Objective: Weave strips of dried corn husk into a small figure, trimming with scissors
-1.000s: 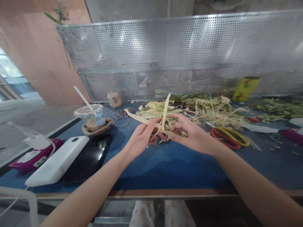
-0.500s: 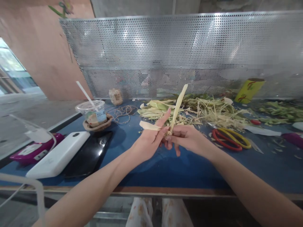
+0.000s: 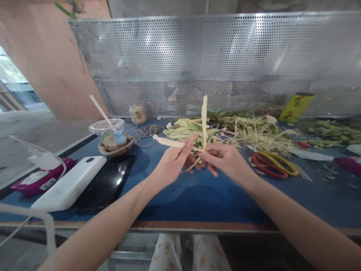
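1. The left hand (image 3: 172, 162), to the right of the plastic cup (image 3: 108, 131), has thumb and forefinger pinching a pale husk strip (image 3: 170, 142), whose free end points toward the cup.
2. The right hand (image 3: 229, 160), farther right of the cup, has thumb and forefinger pinching the base of an upright husk strip (image 3: 204, 116); the two strips meet between the hands. Some lower fingers are hidden, so I cannot tell how they stand.
3. The husk pile (image 3: 256, 133) spreads well to the right of the cup, beyond the hands.
4. Red-and-yellow-handled scissors (image 3: 282, 175) lie well right of the cup.
5. Tangled twine (image 3: 146, 135) lies just beside the cup, on its right.
6. A white power bank (image 3: 69, 184) and a black phone (image 3: 108, 184) lie on the near side of the cup.
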`<state>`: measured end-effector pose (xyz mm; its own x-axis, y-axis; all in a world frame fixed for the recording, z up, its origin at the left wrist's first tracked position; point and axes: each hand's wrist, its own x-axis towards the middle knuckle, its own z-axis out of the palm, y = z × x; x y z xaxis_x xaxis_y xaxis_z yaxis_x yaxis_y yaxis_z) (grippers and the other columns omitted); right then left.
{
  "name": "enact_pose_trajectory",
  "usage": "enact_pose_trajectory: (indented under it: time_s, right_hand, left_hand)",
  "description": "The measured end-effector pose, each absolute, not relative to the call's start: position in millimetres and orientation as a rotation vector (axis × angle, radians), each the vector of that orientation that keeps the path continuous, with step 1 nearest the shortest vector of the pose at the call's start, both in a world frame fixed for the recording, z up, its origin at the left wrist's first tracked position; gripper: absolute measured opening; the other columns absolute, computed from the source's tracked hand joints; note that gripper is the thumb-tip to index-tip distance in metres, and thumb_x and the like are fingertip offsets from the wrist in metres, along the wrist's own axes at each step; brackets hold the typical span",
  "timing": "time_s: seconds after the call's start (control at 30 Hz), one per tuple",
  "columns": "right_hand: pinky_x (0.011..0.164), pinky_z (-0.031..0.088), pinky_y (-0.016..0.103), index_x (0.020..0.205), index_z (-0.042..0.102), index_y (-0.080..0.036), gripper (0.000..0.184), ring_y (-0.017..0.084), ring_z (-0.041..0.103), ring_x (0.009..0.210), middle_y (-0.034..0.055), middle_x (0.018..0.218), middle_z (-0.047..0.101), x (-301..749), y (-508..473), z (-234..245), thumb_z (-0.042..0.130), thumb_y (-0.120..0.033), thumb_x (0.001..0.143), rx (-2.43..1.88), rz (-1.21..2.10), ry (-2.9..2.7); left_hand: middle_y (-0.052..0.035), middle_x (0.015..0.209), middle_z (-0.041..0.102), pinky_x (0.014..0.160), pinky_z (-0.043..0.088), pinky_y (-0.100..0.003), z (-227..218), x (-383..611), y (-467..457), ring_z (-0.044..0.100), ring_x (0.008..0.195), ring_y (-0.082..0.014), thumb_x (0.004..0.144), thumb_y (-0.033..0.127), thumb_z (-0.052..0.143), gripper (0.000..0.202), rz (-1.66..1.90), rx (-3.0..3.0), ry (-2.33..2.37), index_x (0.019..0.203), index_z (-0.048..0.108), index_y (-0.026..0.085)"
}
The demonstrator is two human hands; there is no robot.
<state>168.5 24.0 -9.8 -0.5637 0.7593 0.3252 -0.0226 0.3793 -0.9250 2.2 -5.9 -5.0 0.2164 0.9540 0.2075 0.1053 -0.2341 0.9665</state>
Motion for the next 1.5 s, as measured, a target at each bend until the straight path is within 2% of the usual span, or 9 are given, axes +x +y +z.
enact_pose_trajectory:
  time_s: [0.17,0.33,0.6,0.77,0.97,1.13,1.27,1.43,1.5]
  right_hand:
    - [0.035,0.027,0.016,0.079,0.057,-0.014,0.016,0.001,0.039,0.036,-0.0035,0.055,0.054,169.1,30.6,-10.8,0.062,-0.028,0.074,-0.583,1.438,-1.671]
    - [0.037,0.026,0.017,0.073,0.056,-0.013,0.019,0.002,0.036,0.038,-0.0032,0.053,0.054,164.8,34.2,-16.2,0.062,-0.03,0.074,-0.595,1.385,-1.612]
    - [0.04,0.025,0.018,0.071,0.055,-0.014,0.023,0.004,0.034,0.041,-0.0067,0.046,0.04,164.0,38.7,-23.3,0.059,-0.036,0.075,-0.686,1.262,-1.662]
    - [0.04,0.025,0.017,0.068,0.052,-0.014,0.025,0.003,0.033,0.041,-0.0072,0.045,0.038,165.1,40.2,-19.8,0.057,-0.037,0.076,-0.628,1.462,-1.554]
    - [0.043,0.032,0.018,0.077,0.054,-0.015,0.023,0.004,0.04,0.045,-0.0042,0.057,0.052,168.7,44.2,-18.1,0.07,-0.028,0.066,-0.602,1.474,-1.565]
    - [0.042,0.032,0.016,0.079,0.056,-0.014,0.018,0.003,0.041,0.045,-0.0003,0.063,0.06,166.0,40.1,-20.6,0.066,-0.027,0.07,-0.609,1.528,-1.531]
    - [0.039,0.031,0.015,0.081,0.056,-0.013,0.019,0.002,0.041,0.044,0.0003,0.066,0.06,166.3,40.4,-19.6,0.064,-0.028,0.073,-0.595,1.567,-1.575]
    - [0.035,0.031,0.018,0.098,0.043,-0.017,0.03,0.006,0.044,0.037,-0.0005,0.063,0.06,173.9,39.2,-7.1,0.043,-0.044,0.084,-0.528,1.581,-1.72]
    - [0.037,0.033,0.019,0.105,0.037,-0.019,0.032,0.006,0.045,0.038,-0.0008,0.066,0.061,177.0,37.2,-1.9,0.046,-0.041,0.083,-0.588,1.502,-1.779]
  left_hand:
    - [-0.0015,0.066,0.065,0.043,0.044,-0.018,-4.5,1.4,-3.6,0.061,0.058,-0.0133,0.073,0.022,0.061,0.069,1.073,1.584,0.883,0.133,0.028,0.017]
    - [-0.0026,0.065,0.066,0.042,0.043,-0.018,-10.1,8.6,-6.0,0.061,0.055,-0.0131,0.072,0.02,0.062,0.076,1.077,1.566,0.933,0.136,0.019,0.016]
    - [-0.0007,0.06,0.065,0.043,0.044,-0.018,-15.8,16.8,-12.4,0.059,0.05,-0.0119,0.072,0.016,0.062,0.092,1.02,1.513,0.885,0.138,-0.002,0.02]
    - [-0.0013,0.061,0.066,0.044,0.046,-0.02,-14.1,13.1,-12.4,0.059,0.049,-0.0119,0.073,0.019,0.061,0.088,1.012,1.505,0.886,0.137,0.001,0.02]
    - [-0.0022,0.063,0.066,0.044,0.047,-0.02,-11.0,12.5,-13.5,0.06,0.052,-0.0131,0.073,0.021,0.062,0.086,1.09,1.498,0.909,0.136,0.003,0.018]
    - [-0.0014,0.06,0.065,0.045,0.047,-0.022,-13.8,18.3,-16.1,0.059,0.049,-0.013,0.073,0.02,0.061,0.084,0.964,1.501,0.917,0.136,0.006,0.018]
    - [-0.0018,0.062,0.065,0.053,0.05,-0.024,-15.1,16.3,-17.3,0.062,0.054,-0.0136,0.076,0.019,0.059,0.076,0.91,1.509,0.861,0.135,0.012,0.017]
    - [-0.0034,0.067,0.067,0.059,0.051,-0.027,-12.6,12.0,-15.9,0.064,0.062,-0.0153,0.076,0.017,0.056,0.074,0.993,1.499,0.857,0.136,0.014,0.019]
    - [-0.0034,0.066,0.067,0.055,0.05,-0.026,-9.9,10.8,-14.7,0.063,0.061,-0.0153,0.074,0.017,0.057,0.067,1.031,1.474,0.891,0.134,0.025,0.017]
